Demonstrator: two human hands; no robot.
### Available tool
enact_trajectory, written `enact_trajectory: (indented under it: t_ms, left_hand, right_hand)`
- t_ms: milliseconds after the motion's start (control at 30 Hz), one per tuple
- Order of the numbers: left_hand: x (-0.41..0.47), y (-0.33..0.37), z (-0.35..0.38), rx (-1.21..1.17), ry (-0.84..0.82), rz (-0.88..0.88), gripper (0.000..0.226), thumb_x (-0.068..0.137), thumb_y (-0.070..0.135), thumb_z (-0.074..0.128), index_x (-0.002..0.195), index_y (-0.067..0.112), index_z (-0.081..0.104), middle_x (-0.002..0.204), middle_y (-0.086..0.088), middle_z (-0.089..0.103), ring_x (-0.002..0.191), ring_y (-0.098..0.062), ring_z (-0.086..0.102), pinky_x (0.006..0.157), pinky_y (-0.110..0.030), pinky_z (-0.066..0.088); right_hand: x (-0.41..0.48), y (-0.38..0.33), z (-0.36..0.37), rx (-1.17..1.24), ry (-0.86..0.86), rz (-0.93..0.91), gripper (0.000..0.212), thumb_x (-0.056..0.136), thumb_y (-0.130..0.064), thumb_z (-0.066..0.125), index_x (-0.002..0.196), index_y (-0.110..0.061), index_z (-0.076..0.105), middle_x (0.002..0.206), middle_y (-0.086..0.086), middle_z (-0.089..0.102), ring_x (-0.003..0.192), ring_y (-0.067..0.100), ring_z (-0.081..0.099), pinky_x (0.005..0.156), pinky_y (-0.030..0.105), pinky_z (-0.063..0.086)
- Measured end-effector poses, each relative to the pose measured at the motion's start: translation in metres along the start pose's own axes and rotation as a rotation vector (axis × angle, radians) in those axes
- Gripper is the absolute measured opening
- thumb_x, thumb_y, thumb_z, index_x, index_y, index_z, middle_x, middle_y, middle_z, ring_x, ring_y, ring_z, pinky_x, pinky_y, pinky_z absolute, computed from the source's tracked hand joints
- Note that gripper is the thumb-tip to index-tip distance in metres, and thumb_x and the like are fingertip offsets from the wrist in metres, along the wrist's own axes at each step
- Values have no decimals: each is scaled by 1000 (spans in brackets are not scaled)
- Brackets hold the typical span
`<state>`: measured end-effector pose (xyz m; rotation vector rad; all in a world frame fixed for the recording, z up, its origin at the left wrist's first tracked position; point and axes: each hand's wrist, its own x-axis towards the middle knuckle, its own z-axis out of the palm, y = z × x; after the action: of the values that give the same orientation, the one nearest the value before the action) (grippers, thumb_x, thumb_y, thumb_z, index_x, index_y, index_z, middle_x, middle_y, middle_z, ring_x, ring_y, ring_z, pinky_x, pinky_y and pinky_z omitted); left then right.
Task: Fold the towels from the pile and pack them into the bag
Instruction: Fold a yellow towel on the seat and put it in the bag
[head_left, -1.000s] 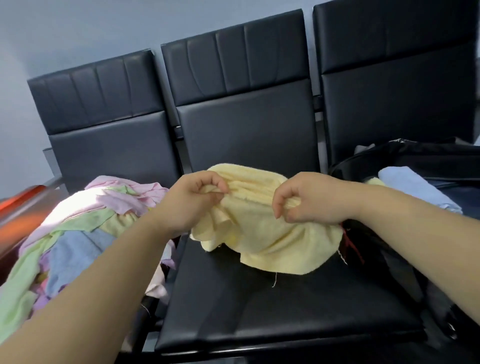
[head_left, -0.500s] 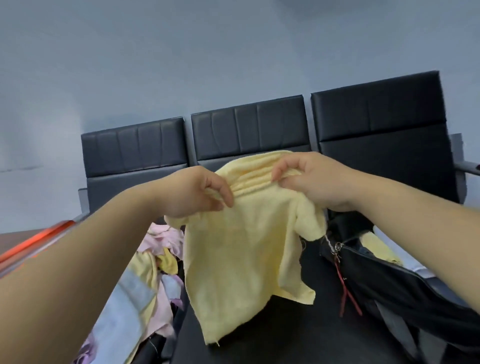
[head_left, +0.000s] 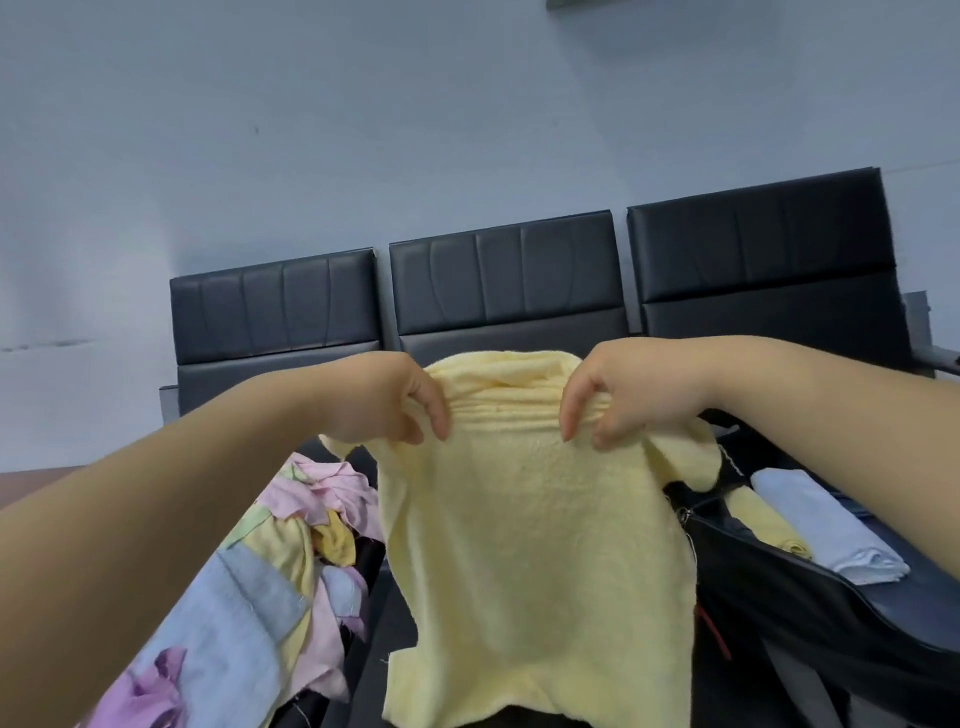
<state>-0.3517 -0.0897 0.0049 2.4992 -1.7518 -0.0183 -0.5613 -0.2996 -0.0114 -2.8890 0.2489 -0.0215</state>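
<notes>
Head view: both hands are raised in front of a row of three black chairs (head_left: 504, 270) and hold one yellow towel (head_left: 530, 545) up in the air. The left hand (head_left: 389, 400) pinches the towel's top edge near its left corner, with the fingers (head_left: 435, 415) curled down over the cloth. The right hand (head_left: 628, 395) pinches the same edge near the right corner, its fingers (head_left: 570, 415) also curled over the front. The two hands are apart, and the top edge between them is bunched into soft pleats. Below the hands the towel hangs open and mostly flat, covering the middle chair's seat from sight. Its right top corner droops past the right hand, and its bottom edge is uneven, with a small flap at the lower left.

On the left chair's seat lies the pile (head_left: 291, 561) of loose towels in pink, light blue, pale green, yellow and purple, spilling toward the seat's front edge. On the right chair's seat sits a black bag (head_left: 831, 613), its top open. Inside it, a folded yellow towel (head_left: 769, 525) lies beside a folded light blue towel (head_left: 826, 525), touching along their long sides. A red pull tab (head_left: 711, 629) hangs at the bag's near left edge, just beside the held towel. Behind the chairs is a plain grey wall (head_left: 363, 130).
</notes>
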Motion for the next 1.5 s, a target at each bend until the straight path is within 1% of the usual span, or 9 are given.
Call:
enact_trajectory:
  t_ms: [167, 267, 467, 667, 1100, 1167, 1267, 1367, 1500]
  left_hand:
    - [42, -29, 0, 73, 74, -76, 33, 88, 15, 72, 98, 46, 76, 104, 10, 66, 79, -12, 64, 66, -27, 55]
    - [69, -43, -22, 71, 187, -110, 38, 92, 10, 63, 104, 44, 74, 107, 5, 59, 71, -17, 63, 52, -29, 55]
    - [112, -65, -94, 122, 491, -105, 41, 97, 7, 54, 115, 40, 71, 111, 7, 52, 105, -20, 55, 78, -29, 42]
    - [105, -64, -107, 279, 620, -10, 41, 98, 10, 54, 120, 39, 69, 106, 1, 52, 92, -25, 56, 78, -41, 51]
    - [42, -59, 92, -418, -231, -18, 36, 85, 7, 78, 95, 41, 78, 87, 25, 67, 74, -5, 63, 62, -21, 54]
    - [33, -62, 120, -568, -360, -30, 35, 83, -3, 77, 99, 29, 77, 74, 14, 66, 59, -8, 58, 50, -20, 46]
    - [27, -71, 154, -808, -583, 18, 40, 80, -10, 76, 108, 18, 73, 91, -9, 71, 76, -25, 68, 66, -30, 57]
    - [32, -77, 183, -866, -583, 31, 45, 76, -8, 77, 113, 18, 73, 97, -4, 66, 82, -21, 63, 70, -34, 57]
    - [47, -71, 227, -776, -453, -106, 43, 82, -9, 76, 113, 20, 73, 69, 16, 61, 52, -3, 50, 47, -20, 43]
  right_hand:
    - [53, 23, -8, -92, 108, 35, 38, 86, -17, 74, 107, -49, 73, 130, -23, 57, 124, 7, 52, 106, 30, 43]
    - [88, 32, -33, -150, 237, 44, 43, 91, -10, 68, 114, -46, 72, 136, -19, 55, 130, 8, 48, 109, 29, 39]
    - [132, 41, -111, -215, 508, 44, 47, 93, -4, 55, 111, -46, 66, 122, -11, 52, 115, 17, 54, 93, 34, 47]
    - [119, 40, -131, -297, 628, 17, 40, 98, -10, 54, 119, -41, 66, 105, -18, 44, 100, 12, 48, 80, 27, 34]
    - [65, 67, 73, 202, -104, 71, 27, 85, -27, 81, 97, -50, 73, 120, -31, 58, 116, -7, 51, 106, 30, 39]
    - [57, 71, 101, 357, -223, 136, 27, 84, -24, 82, 96, -48, 75, 120, -28, 57, 117, -3, 50, 105, 30, 39]
    - [48, 80, 133, 576, -395, 207, 29, 84, -16, 82, 98, -42, 77, 127, -21, 56, 122, 1, 49, 103, 28, 41]
    - [44, 93, 164, 780, -427, 292, 32, 84, -8, 80, 101, -34, 79, 133, -11, 57, 120, 11, 60, 92, 28, 52]
    - [51, 112, 212, 842, -209, 381, 31, 83, -7, 82, 97, -35, 79, 132, -8, 59, 114, 18, 67, 89, 35, 59]
